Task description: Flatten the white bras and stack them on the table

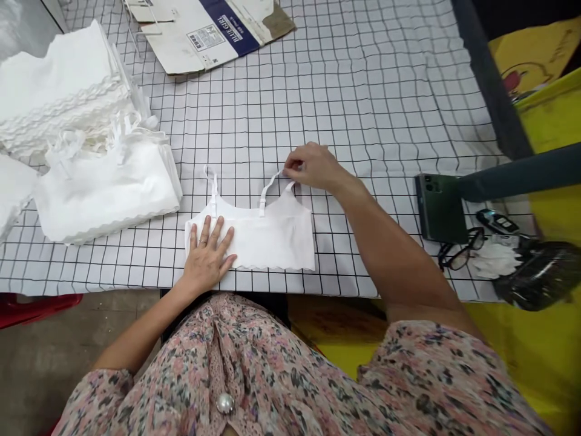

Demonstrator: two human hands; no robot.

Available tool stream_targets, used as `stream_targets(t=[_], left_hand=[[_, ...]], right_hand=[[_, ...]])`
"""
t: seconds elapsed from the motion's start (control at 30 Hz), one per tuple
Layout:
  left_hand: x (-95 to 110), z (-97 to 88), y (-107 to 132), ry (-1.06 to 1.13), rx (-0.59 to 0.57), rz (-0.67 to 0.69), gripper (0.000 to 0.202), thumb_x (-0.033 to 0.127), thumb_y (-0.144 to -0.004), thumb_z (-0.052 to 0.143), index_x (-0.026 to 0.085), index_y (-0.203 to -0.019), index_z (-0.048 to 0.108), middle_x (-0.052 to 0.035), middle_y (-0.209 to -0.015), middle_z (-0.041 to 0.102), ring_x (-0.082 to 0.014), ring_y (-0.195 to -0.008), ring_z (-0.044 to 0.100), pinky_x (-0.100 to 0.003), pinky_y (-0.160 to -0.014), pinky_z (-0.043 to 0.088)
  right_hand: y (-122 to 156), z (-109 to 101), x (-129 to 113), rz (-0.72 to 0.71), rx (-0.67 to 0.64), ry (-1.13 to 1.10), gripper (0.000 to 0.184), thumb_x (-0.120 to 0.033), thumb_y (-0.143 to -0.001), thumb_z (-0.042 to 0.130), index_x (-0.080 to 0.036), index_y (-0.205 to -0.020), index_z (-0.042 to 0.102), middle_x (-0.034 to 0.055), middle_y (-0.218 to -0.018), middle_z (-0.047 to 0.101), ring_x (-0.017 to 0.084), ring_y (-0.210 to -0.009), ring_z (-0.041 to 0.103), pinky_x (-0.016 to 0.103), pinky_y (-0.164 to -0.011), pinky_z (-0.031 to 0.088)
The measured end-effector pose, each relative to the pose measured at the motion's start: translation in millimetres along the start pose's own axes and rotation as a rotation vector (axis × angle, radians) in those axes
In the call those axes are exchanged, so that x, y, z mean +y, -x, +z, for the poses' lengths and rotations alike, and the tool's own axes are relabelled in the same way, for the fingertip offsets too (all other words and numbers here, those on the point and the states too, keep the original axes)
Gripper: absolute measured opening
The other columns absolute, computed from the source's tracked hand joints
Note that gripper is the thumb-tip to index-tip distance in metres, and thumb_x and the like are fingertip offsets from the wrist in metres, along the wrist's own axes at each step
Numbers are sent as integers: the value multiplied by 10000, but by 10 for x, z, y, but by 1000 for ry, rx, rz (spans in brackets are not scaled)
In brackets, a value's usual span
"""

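A white bra top (272,239) with thin straps and a wavy lower hem lies flat near the table's front edge. My left hand (206,257) rests palm down on its left part, fingers spread. At the upper right of the garment, my right hand (313,166) pinches the right shoulder strap (271,181), with the fingers closed. The left strap (212,181) stands up in a loop above the fabric. Left of the bra top is a stack of similar white garments (109,188), their straps bunched on top.
A larger white pile (59,79) is at the far left, and a torn cardboard piece (204,36) lies at the back. On the right are a green phone (440,209), glasses (460,257), a car key (498,221) and a dark plastic bundle (540,275). A checked cloth (354,109) covers the table.
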State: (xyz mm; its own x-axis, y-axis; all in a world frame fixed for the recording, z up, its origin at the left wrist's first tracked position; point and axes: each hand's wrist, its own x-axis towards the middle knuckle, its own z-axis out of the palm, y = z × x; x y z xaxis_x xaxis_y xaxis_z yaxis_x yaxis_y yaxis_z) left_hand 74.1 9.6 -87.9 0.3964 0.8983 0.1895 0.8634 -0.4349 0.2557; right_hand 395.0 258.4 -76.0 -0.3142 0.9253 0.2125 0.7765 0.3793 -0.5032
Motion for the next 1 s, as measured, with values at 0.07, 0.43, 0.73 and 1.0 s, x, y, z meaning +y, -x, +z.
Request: stream_targets(t=[0.07, 0.43, 0.73, 1.0], left_hand=[[24, 7, -8, -38, 17, 18, 719, 377, -1102, 595, 243, -1760, 338, -171, -1847, 287, -401, -1756, 91, -746, -1401, 148], [491, 229, -284, 1, -77, 103, 810, 519, -1127, 507, 213, -1810, 197, -145, -1868, 204, -352, -1763, 76, -640, -1438, 166], [123, 23, 40, 34, -86, 67, 920, 586, -1100, 558, 234, -1823, 110, -142, -1880, 190, -362, -1763, 105, -618, -1435, 182], [-386, -301, 516, 58, 188, -230, 522, 446, -1126, 566, 256, -1612, 571, -150, -1731, 526, -333, -1670, 429, -671, -1381, 327]], right_hand=[[13, 25, -19, -19, 26, 14, 157, -367, -977, 644, -287, -846, 677, 66, -805, 660, 301, -928, 594, 576, -1025, 512], [494, 36, -365, 64, 91, 106, 486, -394, -1147, 380, -193, -1548, 567, 208, -1508, 661, 405, -1447, 539, 741, -1293, 246], [2059, 57, -514, -42, -362, 294, 886, -617, -1118, 363, -206, -1826, 24, 191, -1879, 117, 417, -1733, 180, 802, -1313, 231], [1636, 61, -597, -130, 114, 148, 620, -539, -1115, 493, -183, -1613, 586, 260, -1585, 621, 493, -1485, 565, 762, -1138, 460]])
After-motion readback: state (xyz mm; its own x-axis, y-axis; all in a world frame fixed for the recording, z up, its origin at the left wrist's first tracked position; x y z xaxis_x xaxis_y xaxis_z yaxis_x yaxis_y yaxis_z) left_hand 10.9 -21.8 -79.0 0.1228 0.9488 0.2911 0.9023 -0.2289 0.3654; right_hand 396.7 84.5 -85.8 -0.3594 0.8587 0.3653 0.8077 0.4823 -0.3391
